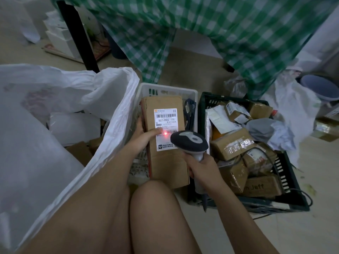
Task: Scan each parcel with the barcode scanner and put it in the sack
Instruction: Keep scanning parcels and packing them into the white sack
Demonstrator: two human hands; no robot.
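My left hand (145, 136) grips the left edge of a long brown cardboard parcel (167, 162), thumb lying on its white shipping label (166, 129). My right hand (203, 169) is wrapped round the handle of a grey and black barcode scanner (189, 142), whose head sits over the label's lower right. A red scan dot glows on the label next to my thumb. The big white sack (110, 114) gapes open to the left, with white bags and brown boxes inside.
A white plastic basket (168, 90) stands behind the held parcel. A dark green crate (291, 182) on the right holds several parcels. A green checked cloth (220, 33) hangs over a table ahead. My knees fill the foreground. A scanner cable runs by the crate.
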